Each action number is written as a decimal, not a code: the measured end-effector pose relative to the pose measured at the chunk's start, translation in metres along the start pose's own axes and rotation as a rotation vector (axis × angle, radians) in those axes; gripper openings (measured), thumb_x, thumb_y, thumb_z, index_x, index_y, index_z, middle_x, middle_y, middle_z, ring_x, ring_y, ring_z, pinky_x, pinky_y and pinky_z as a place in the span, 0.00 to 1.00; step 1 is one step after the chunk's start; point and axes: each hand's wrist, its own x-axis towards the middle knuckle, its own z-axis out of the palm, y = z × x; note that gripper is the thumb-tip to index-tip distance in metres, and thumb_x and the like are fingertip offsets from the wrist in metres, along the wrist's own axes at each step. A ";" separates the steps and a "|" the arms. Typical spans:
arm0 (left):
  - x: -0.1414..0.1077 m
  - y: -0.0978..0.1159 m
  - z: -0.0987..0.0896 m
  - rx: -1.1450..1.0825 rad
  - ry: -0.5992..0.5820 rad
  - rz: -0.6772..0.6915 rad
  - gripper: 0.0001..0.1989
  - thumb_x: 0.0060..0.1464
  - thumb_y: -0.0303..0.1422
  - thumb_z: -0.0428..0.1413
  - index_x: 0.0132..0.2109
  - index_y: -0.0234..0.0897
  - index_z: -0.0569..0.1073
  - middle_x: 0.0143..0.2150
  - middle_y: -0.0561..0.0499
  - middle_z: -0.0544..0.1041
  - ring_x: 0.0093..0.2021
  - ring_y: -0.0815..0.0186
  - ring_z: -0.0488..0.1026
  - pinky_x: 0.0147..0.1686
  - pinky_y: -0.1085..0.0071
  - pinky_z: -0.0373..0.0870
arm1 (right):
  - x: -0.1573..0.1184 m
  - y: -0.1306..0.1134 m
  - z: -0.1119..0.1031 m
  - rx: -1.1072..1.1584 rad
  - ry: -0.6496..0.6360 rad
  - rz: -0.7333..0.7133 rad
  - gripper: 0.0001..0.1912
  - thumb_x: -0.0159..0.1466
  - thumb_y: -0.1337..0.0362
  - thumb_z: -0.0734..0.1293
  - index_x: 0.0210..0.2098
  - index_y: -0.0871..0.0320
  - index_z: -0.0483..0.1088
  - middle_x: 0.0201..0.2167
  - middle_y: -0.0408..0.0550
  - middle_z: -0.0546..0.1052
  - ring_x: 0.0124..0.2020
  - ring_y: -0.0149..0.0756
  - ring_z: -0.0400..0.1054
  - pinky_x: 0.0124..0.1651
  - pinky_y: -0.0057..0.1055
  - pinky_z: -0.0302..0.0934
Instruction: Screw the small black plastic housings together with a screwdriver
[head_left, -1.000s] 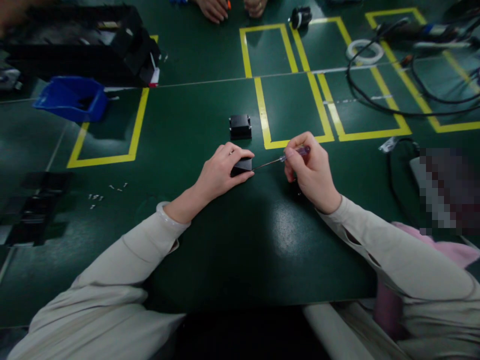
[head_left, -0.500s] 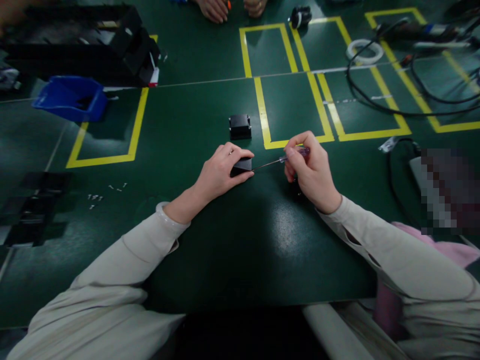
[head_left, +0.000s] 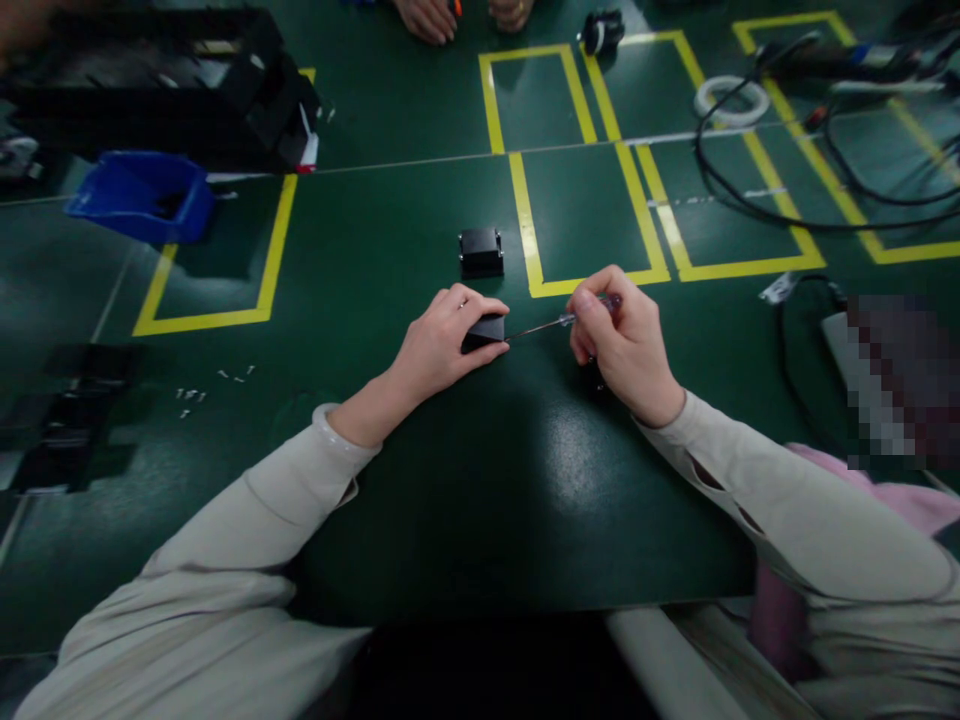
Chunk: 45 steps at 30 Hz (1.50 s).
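My left hand [head_left: 448, 338] grips a small black box-shaped part [head_left: 486, 331] on the table, thumb on its near side and fingers on the far side. In my right hand [head_left: 621, 338] is a screwdriver [head_left: 564, 320] with a clear handle. Its thin shaft points left, and the tip meets the right end of the black part by my left thumb; the exact contact point is too small to make out. Just beyond stands a similar black block [head_left: 481, 252] with shiny screws at its sides. A small dark object [head_left: 597, 378] lies partly hidden under my right hand.
Several small screws [head_left: 191, 395] lie at left, near dark parts [head_left: 71, 415]. A blue bin [head_left: 142, 198] and black trays [head_left: 259, 100] stand at back left. Another person's hands [head_left: 431, 15] rest across the table. Cables [head_left: 705, 175] and a white ring [head_left: 731, 101] are at right.
Almost nothing differs. My right hand has shifted very slightly around the screwdriver handle, while the shaft and the black part keep their places.
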 end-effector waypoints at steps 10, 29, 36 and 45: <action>0.000 -0.001 0.001 -0.001 0.008 0.005 0.19 0.63 0.41 0.58 0.58 0.40 0.70 0.53 0.44 0.73 0.54 0.55 0.70 0.53 0.58 0.69 | -0.001 0.000 0.000 0.036 0.002 0.001 0.14 0.68 0.50 0.66 0.36 0.53 0.63 0.16 0.33 0.63 0.14 0.25 0.58 0.17 0.28 0.50; 0.001 -0.003 0.001 -0.019 0.014 -0.002 0.20 0.63 0.46 0.57 0.57 0.41 0.71 0.53 0.45 0.74 0.54 0.55 0.70 0.54 0.57 0.69 | 0.000 0.001 0.000 0.039 -0.020 0.023 0.17 0.71 0.49 0.63 0.33 0.54 0.64 0.14 0.33 0.57 0.12 0.24 0.54 0.16 0.28 0.46; 0.000 -0.002 0.001 -0.013 0.029 0.009 0.19 0.63 0.45 0.57 0.57 0.41 0.71 0.52 0.45 0.74 0.53 0.56 0.70 0.54 0.58 0.69 | -0.001 0.000 0.000 0.049 -0.008 0.008 0.13 0.70 0.50 0.65 0.38 0.52 0.63 0.16 0.33 0.64 0.14 0.26 0.58 0.18 0.28 0.52; 0.000 0.000 0.000 0.000 0.027 0.007 0.18 0.63 0.41 0.57 0.57 0.41 0.71 0.52 0.45 0.73 0.53 0.56 0.70 0.52 0.58 0.69 | -0.001 0.001 0.000 0.027 0.002 0.010 0.13 0.70 0.51 0.65 0.37 0.52 0.62 0.15 0.32 0.59 0.13 0.25 0.56 0.16 0.28 0.47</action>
